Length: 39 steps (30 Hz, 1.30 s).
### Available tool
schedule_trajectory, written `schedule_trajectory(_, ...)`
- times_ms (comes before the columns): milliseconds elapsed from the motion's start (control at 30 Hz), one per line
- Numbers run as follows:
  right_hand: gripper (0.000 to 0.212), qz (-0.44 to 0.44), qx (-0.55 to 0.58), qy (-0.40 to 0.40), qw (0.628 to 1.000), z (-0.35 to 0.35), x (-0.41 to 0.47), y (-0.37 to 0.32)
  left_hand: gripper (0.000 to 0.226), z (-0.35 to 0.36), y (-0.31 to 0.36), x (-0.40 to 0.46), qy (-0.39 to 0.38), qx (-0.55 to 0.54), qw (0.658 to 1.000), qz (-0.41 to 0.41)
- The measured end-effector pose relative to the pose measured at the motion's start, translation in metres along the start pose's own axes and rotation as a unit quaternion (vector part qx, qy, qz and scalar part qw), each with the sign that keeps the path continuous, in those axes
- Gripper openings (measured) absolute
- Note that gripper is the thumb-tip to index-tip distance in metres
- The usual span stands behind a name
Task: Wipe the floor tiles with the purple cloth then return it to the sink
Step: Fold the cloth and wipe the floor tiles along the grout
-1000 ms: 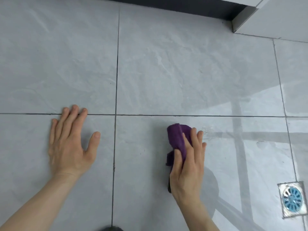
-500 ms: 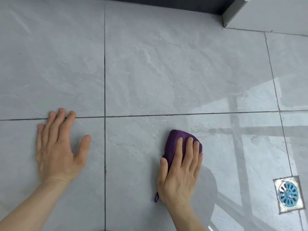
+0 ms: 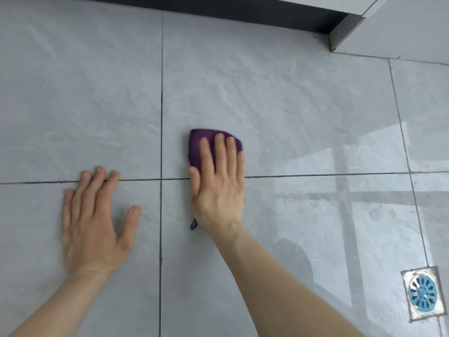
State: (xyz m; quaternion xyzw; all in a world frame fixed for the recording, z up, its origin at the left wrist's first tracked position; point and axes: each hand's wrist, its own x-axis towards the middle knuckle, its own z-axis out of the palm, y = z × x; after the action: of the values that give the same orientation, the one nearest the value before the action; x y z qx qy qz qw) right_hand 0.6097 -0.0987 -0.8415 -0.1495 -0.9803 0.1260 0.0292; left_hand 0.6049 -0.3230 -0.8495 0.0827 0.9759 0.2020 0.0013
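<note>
The purple cloth (image 3: 195, 148) lies flat on the grey floor tiles (image 3: 279, 98), pressed down under my right hand (image 3: 218, 188), whose fingers are spread over it. Its top edge shows beyond my fingertips and a small loop pokes out near my wrist. The cloth straddles the horizontal grout line, mostly on the far tile. My left hand (image 3: 93, 220) rests palm down on the tile to the left, fingers apart, holding nothing. No sink is in view.
A square floor drain with a blue grate (image 3: 423, 292) sits at the lower right. A dark baseboard (image 3: 218, 8) runs along the far edge, and a pale cabinet corner (image 3: 349, 25) juts in at the top right. The right-hand tiles look wet and shiny.
My right hand has flattened onto the cloth and pushed it forward across the grout line onto the far tile. My left hand has stayed planted.
</note>
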Motion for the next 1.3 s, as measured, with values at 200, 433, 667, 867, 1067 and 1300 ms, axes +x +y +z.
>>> schedule_trajectory(200, 0.054, -0.14, 0.021, -0.062, 0.988, -0.005, -0.055, 0.0, 0.072, -0.005, 0.003, 0.0, -0.007, 0.003, 1.0, -0.007)
schedule_trajectory(433, 0.06, -0.165, 0.026, -0.115, 0.979, -0.02, -0.091, 0.011, 0.072, -0.006, 0.003, 0.001, -0.014, -0.002, 1.0, -0.012)
schedule_trajectory(667, 0.108, -0.121, 0.171, -0.139, 0.968, -0.066, -0.072, 0.043, 0.076, -0.018, 0.011, 0.001, -0.046, -0.054, 0.997, -0.037)
schedule_trajectory(867, 0.134, -0.234, 0.065, -0.269, 0.932, -0.074, -0.053, 0.06, 0.087, -0.039, 0.05, 0.007, -0.102, -0.104, 0.985, 0.092)
schedule_trajectory(1067, 0.124, -0.238, 0.065, -0.232, 0.941, -0.063, -0.06, 0.055, 0.108, -0.033, 0.087, -0.012, -0.256, 0.0, 0.939, 0.231)
schedule_trajectory(1300, 0.082, -0.233, 0.099, -0.173, 0.952, -0.066, -0.086, 0.056, 0.085, -0.034, 0.101, -0.043, -0.182, 0.047, 0.958, 0.215)
